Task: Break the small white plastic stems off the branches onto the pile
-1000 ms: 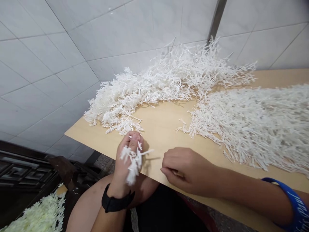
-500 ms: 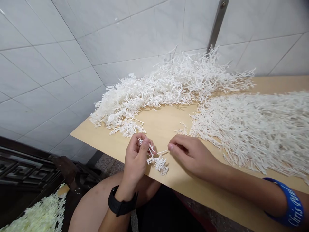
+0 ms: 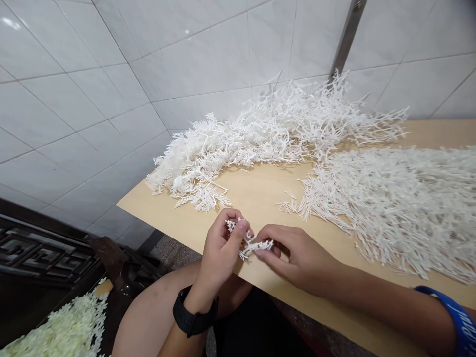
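Observation:
A small white plastic sprig (image 3: 253, 242) with fine branching tips is held between both hands just above the near edge of the wooden table (image 3: 256, 198). My left hand (image 3: 222, 250), with a black watch on its wrist, pinches the sprig's left end between thumb and fingers. My right hand (image 3: 297, 255) pinches the right end with its fingertips; a blue wristband shows on that forearm. The two hands almost touch.
A tangled heap of white branched sprigs (image 3: 267, 134) lies along the tiled wall. A flatter spread of straight white stems (image 3: 394, 203) covers the table's right side. Pale yellow-green pieces (image 3: 63, 329) lie low at the left beside dark carved wood (image 3: 44, 258).
My right hand has come off the table and met my left hand at the sprig. Both hands have risen slightly and the sprig now stretches between them.

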Motion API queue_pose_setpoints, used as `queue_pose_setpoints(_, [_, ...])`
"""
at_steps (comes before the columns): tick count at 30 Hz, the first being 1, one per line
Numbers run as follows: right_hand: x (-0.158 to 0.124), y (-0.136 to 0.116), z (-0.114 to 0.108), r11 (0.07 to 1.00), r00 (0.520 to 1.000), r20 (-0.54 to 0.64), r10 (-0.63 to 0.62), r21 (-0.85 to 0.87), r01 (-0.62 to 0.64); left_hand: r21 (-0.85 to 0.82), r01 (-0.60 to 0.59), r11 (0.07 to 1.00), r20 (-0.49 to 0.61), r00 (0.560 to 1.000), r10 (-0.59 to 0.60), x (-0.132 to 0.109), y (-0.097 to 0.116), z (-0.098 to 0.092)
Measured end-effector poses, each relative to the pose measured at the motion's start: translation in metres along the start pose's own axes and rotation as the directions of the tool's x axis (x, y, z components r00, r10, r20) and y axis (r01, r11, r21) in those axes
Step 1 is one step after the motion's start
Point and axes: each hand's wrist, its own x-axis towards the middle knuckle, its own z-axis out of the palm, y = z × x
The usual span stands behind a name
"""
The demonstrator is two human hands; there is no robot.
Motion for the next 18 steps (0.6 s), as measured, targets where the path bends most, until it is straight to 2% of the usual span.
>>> queue_pose_setpoints(3, [0.002, 0.003, -0.004, 0.998, 0.990, -0.130, 0.059, 0.033, -0.055, 0.070, 0.025, 0.997, 0.000, 1.000, -0.025, 0.002, 0.002, -0.003])
queue_pose_setpoints(5, [0.003, 0.005, -0.007, 0.990, 0.970, -0.205, 0.128, 0.088, -0.112, 0.054, 0.063, 0.997, 0.028, 0.998, -0.064, 0.003, 0.003, -0.005])
queue_pose_setpoints(8, [0.002, 0.006, -0.010, 0.981, 0.947, -0.268, 0.175, 0.127, -0.145, -0.031, 0.127, 0.991, 0.111, 0.986, -0.123, 0.005, 0.003, -0.008])
queue_pose_setpoints(12, [0.001, 0.006, -0.012, 0.977, 0.919, -0.340, 0.201, 0.135, -0.164, -0.058, 0.135, 0.989, 0.191, 0.974, -0.121, 0.004, 0.003, -0.008])
queue_pose_setpoints(15, [0.001, 0.006, -0.013, 0.971, 0.916, -0.335, 0.222, 0.158, -0.178, 0.004, 0.104, 0.995, 0.157, 0.982, -0.104, 0.004, 0.006, -0.006])
queue_pose_setpoints(18, [0.001, 0.006, -0.013, 0.981, 0.930, -0.322, 0.177, 0.137, -0.139, 0.013, 0.063, 0.998, 0.090, 0.994, -0.064, 0.006, 0.006, -0.004])
